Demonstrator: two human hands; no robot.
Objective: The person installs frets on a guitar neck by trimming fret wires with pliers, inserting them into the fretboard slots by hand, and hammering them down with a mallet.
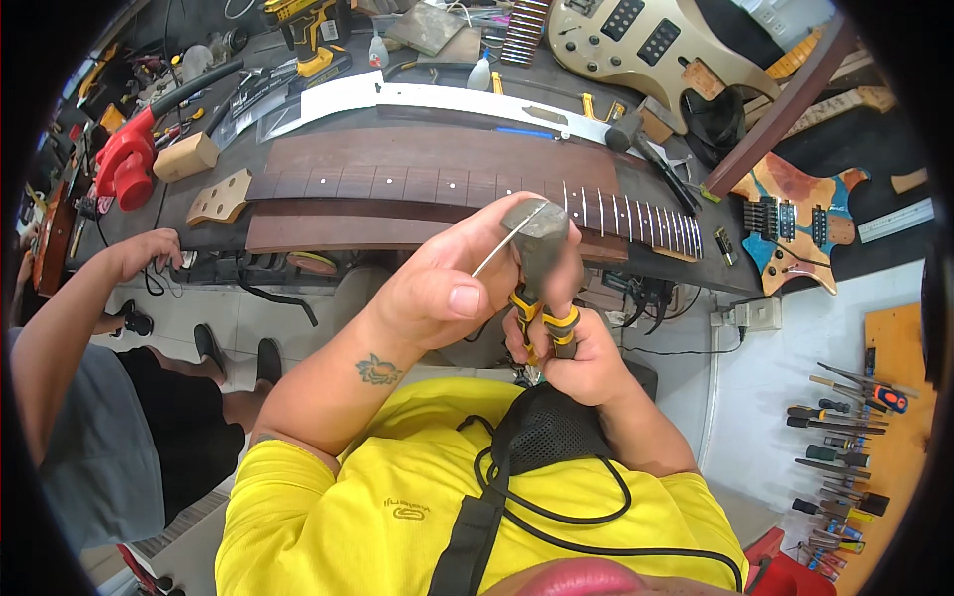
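Pinched in my left hand point(432, 283) is a short piece of fret wire point(500, 250), a thin bright metal strip that slants up across the jaws of a tool. My right hand point(591, 363) is closed round the yellow-and-black handles of these end nippers point(540, 238), their dark head upward. The wire's upper end lies at the head; whether the jaws bite it I cannot tell. Some left fingers are hidden behind the nippers. Just beyond, a guitar neck point(417, 187) lies across the bench, with metal frets in its right part and bare slots toward the headstock point(220, 197).
Brown boards point(368, 149) lie under the neck. A hammer point(636, 139) rests behind its right end. Guitar bodies point(636, 50) stand at the back and right. A red blower point(127, 164) and wooden block point(186, 157) are left. A co-worker's hand point(149, 250) touches the bench's left edge.
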